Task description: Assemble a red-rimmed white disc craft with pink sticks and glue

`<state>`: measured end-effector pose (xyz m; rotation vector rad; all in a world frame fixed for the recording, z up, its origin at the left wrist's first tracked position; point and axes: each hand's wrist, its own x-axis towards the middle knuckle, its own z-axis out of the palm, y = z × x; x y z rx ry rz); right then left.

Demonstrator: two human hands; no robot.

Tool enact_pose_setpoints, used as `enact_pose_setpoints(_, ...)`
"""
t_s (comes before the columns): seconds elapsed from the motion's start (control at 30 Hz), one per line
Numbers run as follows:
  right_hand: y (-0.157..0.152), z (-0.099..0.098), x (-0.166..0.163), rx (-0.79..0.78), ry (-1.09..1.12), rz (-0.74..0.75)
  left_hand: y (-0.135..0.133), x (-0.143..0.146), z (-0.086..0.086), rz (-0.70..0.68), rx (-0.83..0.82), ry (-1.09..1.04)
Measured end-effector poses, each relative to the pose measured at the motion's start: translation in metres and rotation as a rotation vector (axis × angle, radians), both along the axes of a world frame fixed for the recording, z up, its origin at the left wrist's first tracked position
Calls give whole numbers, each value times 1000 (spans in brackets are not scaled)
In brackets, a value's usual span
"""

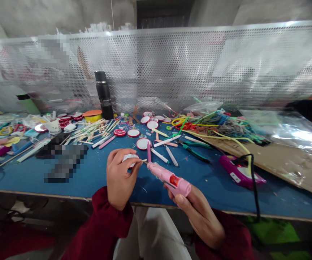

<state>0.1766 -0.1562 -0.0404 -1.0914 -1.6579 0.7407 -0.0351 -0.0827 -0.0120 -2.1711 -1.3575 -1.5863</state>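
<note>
Near the table's front edge, my left hand (121, 180) pinches a thin pale stick (144, 160) between thumb and forefinger. A white round piece (130, 158) shows partly behind those fingers; whether they grip it too is unclear. My right hand (202, 215) is wrapped round a pink glue gun (161, 172), which points left. Its nozzle is close to the stick's tip, though I cannot tell whether they touch. Just beyond lies a white disc with a red rim (143, 144), beside a white marker pen (160, 156) and a grey-white pen (172, 156).
Green-handled pliers (196, 151) lie right of the pens. A purple power strip (239, 171) with a black cable sits on cardboard (277, 164). Behind are a black bottle (104, 95), loose sticks (91, 130), tangled cords (226, 124) and a perforated metal screen (167, 65).
</note>
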Motion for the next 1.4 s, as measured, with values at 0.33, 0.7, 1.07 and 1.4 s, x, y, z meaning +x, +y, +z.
enact_pose_setpoints(0.33, 1, 0, 2, 7, 3, 1, 0, 1, -1, 4, 4, -15)
enact_pose_setpoints(0.7, 2, -2, 3, -6, 30, 2, 1, 1, -1, 4, -5, -38)
enact_pose_setpoints(1.07, 1, -20, 10, -55, 89, -3, 0, 1, -1, 11, 1, -35)
enact_pose_setpoints(1.4, -1, -16, 9, -42, 78, 2, 1, 1, 0, 4, -9, -42)
